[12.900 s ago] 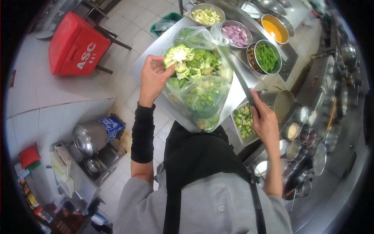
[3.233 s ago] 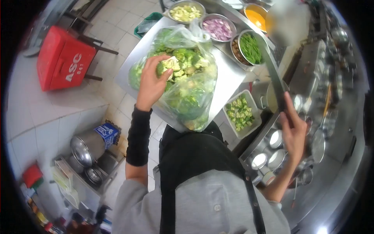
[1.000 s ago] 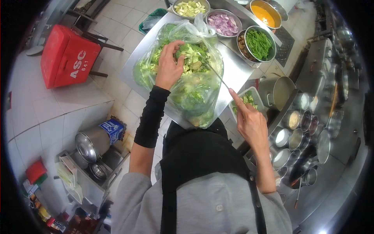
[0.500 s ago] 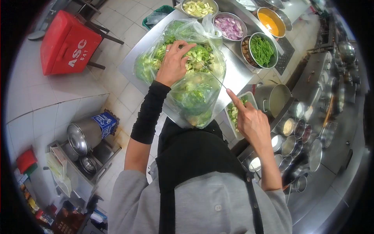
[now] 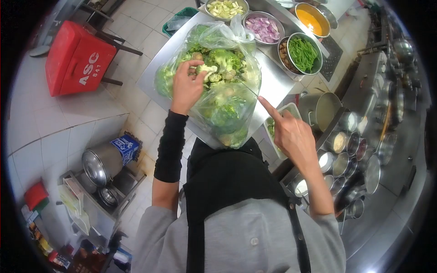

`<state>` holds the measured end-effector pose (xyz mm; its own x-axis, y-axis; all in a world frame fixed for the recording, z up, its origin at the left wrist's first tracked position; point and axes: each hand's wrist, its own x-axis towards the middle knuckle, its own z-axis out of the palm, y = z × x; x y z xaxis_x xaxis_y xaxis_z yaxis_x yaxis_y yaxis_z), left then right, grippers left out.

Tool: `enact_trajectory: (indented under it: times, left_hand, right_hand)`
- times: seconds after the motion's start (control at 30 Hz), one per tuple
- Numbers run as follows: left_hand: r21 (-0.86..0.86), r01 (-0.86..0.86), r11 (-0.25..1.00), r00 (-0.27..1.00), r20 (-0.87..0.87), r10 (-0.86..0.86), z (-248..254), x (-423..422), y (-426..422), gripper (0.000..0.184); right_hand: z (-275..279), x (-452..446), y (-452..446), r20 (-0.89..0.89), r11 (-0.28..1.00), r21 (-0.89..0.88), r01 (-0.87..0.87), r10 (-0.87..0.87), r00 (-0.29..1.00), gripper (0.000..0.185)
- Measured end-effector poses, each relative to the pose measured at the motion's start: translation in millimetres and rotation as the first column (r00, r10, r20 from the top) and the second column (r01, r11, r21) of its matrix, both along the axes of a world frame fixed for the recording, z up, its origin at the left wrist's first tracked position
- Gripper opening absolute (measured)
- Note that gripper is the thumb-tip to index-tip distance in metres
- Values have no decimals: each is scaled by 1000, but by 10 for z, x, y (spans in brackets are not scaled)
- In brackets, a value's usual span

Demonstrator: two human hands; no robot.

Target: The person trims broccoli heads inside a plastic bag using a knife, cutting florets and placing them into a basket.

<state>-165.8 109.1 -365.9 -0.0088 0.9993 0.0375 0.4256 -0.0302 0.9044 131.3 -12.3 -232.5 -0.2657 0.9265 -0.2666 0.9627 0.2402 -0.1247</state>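
A clear plastic bag (image 5: 214, 120), torn open on top and full of broccoli (image 5: 224, 59), lies on the steel table (image 5: 278, 77). My left hand (image 5: 186, 88), in a black sleeve, pinches a pale-stemmed broccoli floret (image 5: 208, 69) over the bag's opening. From the right, my right hand (image 5: 295, 139) grips a knife (image 5: 249, 88), index finger stretched along it. The blade points across the bag toward the broccoli; the handle is hidden in my palm.
Bowls of cut pale vegetable (image 5: 226, 9), sliced onions (image 5: 263, 27) and green beans (image 5: 304, 53) line the table's far side. A white basket (image 5: 291, 109) with green pieces and a large pot (image 5: 325, 111) stand at right. A red box (image 5: 77, 59) is at left.
My left hand has drawn back toward me and left, and a broccoli floret now shows between its fingers. The knife and right hand have shifted slightly left.
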Motion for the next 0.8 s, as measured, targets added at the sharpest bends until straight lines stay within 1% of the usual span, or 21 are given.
enact_trajectory:
  times: [0.07, 0.17, 0.3, 0.37, 0.43, 0.47, 0.57, 0.63, 0.67, 0.77, 0.8]
  left_hand:
    - [-4, -49, 999, 998, 30, 49, -31, 164, -80, 37]
    - [-47, -63, 997, 996, 52, 65, 157, 427, -156, 36]
    - [-93, -73, 993, 997, 33, 77, 194, 558, -157, 37]
    - [-88, -76, 993, 997, 26, 78, 220, 579, -159, 38]
    - [-77, -69, 995, 991, 107, 77, 240, 567, -181, 39]
    - [-73, -66, 995, 986, 147, 76, 243, 560, -204, 39]
    - [21, -71, 997, 980, 187, 66, 139, 442, -263, 38]
    - [-30, -57, 998, 979, 192, 62, 199, 187, -294, 35]
    - [-57, -46, 997, 980, 192, 57, 239, 69, -331, 34]
    - [-20, 37, 999, 934, 355, -27, 448, -86, -499, 32]
    - [-6, 70, 998, 894, 443, -60, 575, -45, -546, 32]
  right_hand:
    - [117, 36, -166, -8, 1000, 20, 22, -22, 1000, 100]
    - [126, 96, -393, 3, 996, 57, 72, -72, 997, 100]
    - [129, 136, -582, 47, 994, 101, 36, -40, 998, 103]
    - [108, 150, -639, 5, 992, 120, 44, -45, 999, 103]
    - [91, 142, -651, -18, 992, 106, 62, -60, 998, 103]
    - [18, 117, -605, -64, 993, 104, 61, -55, 996, 103]
    - [-233, -11, -384, -178, 994, 91, 64, -47, 983, 103]
    - [-295, -112, -262, -241, 996, 84, 41, -20, 970, 103]
    - [-345, -167, -247, -245, 998, 51, 36, -22, 969, 101]
    - [-509, -255, -171, -198, 993, 64, 100, -86, 976, 98]
    - [-470, -243, -189, -240, 990, 79, 118, -96, 966, 97]
